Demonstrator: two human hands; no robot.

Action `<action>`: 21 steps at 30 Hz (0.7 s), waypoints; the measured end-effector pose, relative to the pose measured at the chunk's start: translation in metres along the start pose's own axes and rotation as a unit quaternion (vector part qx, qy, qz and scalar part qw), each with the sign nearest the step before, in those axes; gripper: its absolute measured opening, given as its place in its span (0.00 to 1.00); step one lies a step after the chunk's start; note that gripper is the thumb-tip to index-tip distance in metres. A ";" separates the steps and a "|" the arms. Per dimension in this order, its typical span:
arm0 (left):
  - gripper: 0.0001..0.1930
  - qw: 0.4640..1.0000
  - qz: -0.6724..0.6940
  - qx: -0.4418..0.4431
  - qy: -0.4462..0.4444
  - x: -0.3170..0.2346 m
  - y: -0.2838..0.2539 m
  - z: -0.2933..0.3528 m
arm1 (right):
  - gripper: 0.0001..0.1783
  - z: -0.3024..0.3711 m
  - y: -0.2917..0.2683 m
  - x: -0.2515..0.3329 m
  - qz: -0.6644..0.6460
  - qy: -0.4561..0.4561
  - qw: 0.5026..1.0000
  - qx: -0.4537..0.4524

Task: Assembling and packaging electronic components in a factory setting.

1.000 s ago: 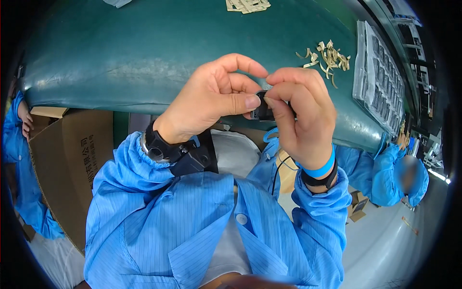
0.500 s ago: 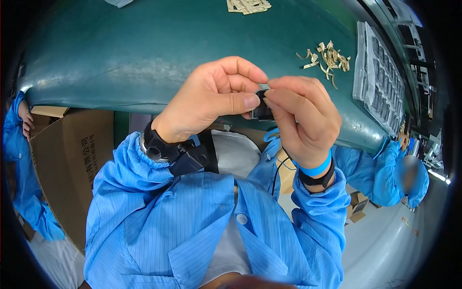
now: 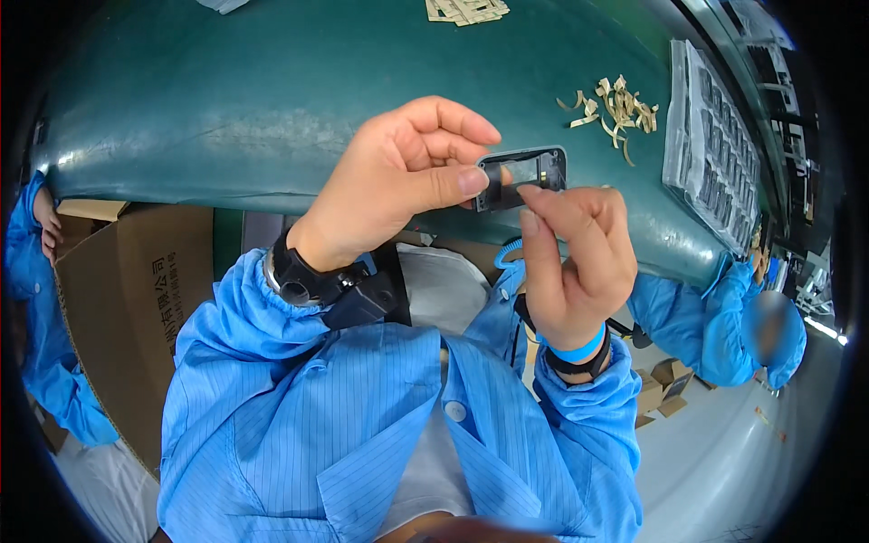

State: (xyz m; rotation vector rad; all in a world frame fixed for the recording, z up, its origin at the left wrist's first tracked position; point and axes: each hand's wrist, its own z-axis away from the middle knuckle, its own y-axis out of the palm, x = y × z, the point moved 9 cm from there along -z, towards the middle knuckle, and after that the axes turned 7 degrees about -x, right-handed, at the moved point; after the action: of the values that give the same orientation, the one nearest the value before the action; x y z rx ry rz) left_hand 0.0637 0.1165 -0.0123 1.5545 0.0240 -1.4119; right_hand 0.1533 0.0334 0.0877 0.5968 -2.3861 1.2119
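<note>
Your right grip has dropped toward you, baring more of the inside of the casing, its left end pinched in your left grip above the counter; whether your right grip holds anything, I cannot tell.

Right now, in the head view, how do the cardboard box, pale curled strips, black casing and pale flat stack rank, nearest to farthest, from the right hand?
1. Black casing: at the right hand's fingertips, gripped by the left hand.
2. Pale curled strips: beyond it, on the table.
3. Pale flat stack: top edge.
4. Cardboard box: far left.
</note>
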 end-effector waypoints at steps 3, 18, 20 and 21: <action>0.18 0.997 -0.041 -0.038 0.044 -0.004 -0.001 0.002 | 0.11 0.000 0.004 -0.015 -0.106 0.128 0.986 -0.032; 0.15 0.996 -0.076 -0.004 0.046 -0.007 0.002 0.009 | 0.17 -0.020 0.013 -0.044 -0.178 0.136 0.972 0.068; 0.13 0.998 -0.055 0.001 0.043 -0.006 0.001 0.008 | 0.15 0.002 0.027 -0.069 -0.377 0.378 0.843 0.059; 0.13 0.998 -0.055 0.001 0.044 -0.007 0.001 0.008 | 0.14 0.005 0.029 -0.070 -0.380 0.376 0.843 0.062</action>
State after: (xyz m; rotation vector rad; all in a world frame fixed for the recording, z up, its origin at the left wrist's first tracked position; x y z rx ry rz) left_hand 0.0564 0.1149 -0.0054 1.6370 0.1641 -1.4279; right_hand 0.1950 0.0582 0.0300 0.8065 -1.2231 0.9633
